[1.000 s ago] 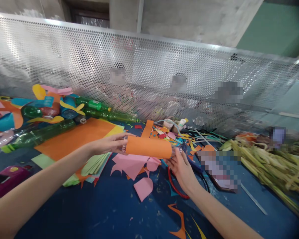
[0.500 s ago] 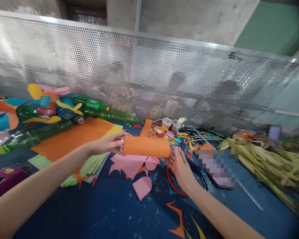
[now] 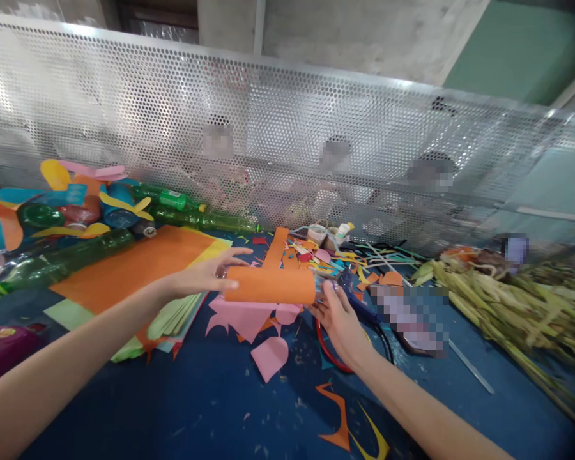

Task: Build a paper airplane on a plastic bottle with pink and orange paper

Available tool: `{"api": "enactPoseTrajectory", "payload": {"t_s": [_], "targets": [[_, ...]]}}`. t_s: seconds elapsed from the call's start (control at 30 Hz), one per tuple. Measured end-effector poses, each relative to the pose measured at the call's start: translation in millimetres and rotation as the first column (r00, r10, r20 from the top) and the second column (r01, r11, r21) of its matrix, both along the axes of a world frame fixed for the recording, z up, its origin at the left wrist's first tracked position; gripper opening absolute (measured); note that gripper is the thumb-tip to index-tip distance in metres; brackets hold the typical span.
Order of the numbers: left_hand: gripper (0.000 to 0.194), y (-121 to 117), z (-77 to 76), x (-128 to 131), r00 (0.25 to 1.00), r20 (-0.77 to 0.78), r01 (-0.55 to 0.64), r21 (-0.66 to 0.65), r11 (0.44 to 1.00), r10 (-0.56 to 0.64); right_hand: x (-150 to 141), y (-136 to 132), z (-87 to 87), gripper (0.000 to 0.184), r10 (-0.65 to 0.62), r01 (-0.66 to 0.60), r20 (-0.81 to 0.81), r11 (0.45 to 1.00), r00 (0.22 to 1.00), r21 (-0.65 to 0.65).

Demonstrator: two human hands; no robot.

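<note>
An orange paper roll (image 3: 271, 285) is held level above the blue table (image 3: 211, 396), between both my hands. My left hand (image 3: 206, 275) grips its left end with the fingers curled round it. My right hand (image 3: 338, 319) holds the right end from below, fingers up against it. The roll seems wrapped round something clear, whose ends barely show. Pink paper scraps (image 3: 249, 319) lie on the table right under the roll.
Orange sheets (image 3: 134, 268) and green sheets (image 3: 172, 316) lie at left, with green plastic bottles (image 3: 62, 259) and coloured paper shapes behind. A perforated metal screen (image 3: 287, 147) closes the far edge. Dried leaf strips (image 3: 508, 306) are piled at right. Scissors with red handles (image 3: 335, 358) lie near my right hand.
Both hands and the orange roll have shifted a little to the left in view. The grip on the roll is the same.
</note>
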State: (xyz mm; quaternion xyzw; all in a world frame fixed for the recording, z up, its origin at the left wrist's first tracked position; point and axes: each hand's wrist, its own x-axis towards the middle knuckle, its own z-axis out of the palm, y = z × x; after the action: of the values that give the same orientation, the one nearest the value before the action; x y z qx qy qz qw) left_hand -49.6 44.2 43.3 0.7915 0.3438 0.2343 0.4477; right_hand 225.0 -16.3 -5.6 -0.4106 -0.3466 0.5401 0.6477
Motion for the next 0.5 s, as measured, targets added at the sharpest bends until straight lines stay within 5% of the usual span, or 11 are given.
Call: {"api": "enactPoseTrajectory", "payload": {"t_s": [0.13, 0.3, 0.5], "targets": [[0.065, -7, 1.6, 11, 0.992, -0.116, -0.034, 0.068, 0.997, 0.042, -3, -3, 0.4, 0.035, 0.079, -0.080, 0.022, 0.995, 0.997, 0.051], [0.056, -11, 0.5, 20, 0.993, -0.099, -0.058, 0.014, 0.998, 0.059, -2, -2, -4.5, 0.085, 0.060, -0.073, 0.106, 0.990, 0.993, 0.120], [0.057, -12, -3.0, 21, 0.996, -0.078, -0.057, -0.071, 0.996, 0.052, 2, 3, -11.8, 0.083, 0.038, -0.059, 0.130, 0.986, 0.991, 0.159]]}}
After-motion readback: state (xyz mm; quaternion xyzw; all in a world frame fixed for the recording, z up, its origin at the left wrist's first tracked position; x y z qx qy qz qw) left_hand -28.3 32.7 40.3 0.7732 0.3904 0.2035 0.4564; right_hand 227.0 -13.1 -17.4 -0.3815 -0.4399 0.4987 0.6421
